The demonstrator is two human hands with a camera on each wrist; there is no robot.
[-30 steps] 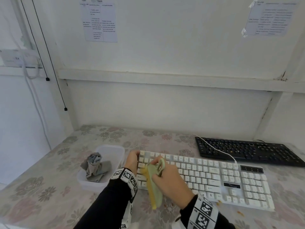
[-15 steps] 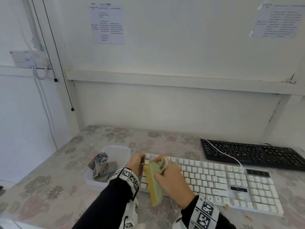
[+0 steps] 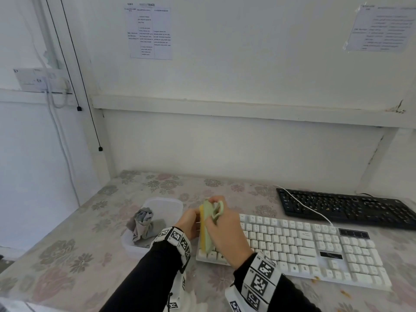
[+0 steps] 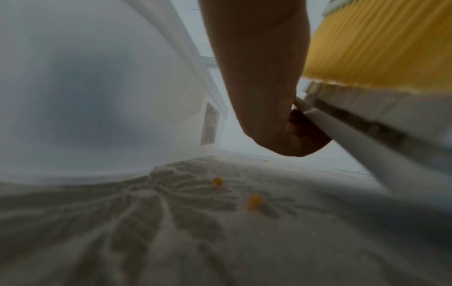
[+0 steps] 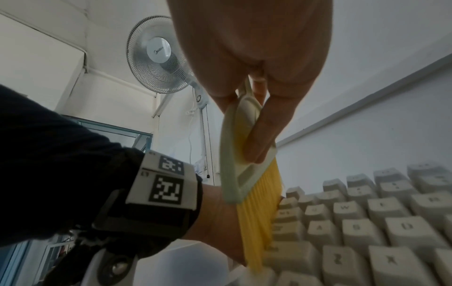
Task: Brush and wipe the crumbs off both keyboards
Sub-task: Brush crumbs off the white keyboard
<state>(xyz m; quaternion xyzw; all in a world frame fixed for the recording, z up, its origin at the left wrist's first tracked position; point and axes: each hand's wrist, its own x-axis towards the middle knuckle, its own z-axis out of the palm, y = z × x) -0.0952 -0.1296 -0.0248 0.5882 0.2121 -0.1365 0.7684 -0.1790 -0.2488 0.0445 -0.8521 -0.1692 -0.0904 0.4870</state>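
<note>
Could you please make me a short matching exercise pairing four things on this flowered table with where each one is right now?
Things:
1. Pale green brush with yellow bristles
2. Crumpled grey cloth
3. Black keyboard
4. White keyboard's left end

Places:
A. Inside the clear plastic tub
B. Held by the left hand
C. Gripped in the right hand, bristles on the keys
D. At the far right, beyond the white keyboard

Pairs: 1-C, 2-A, 3-D, 4-B
</note>
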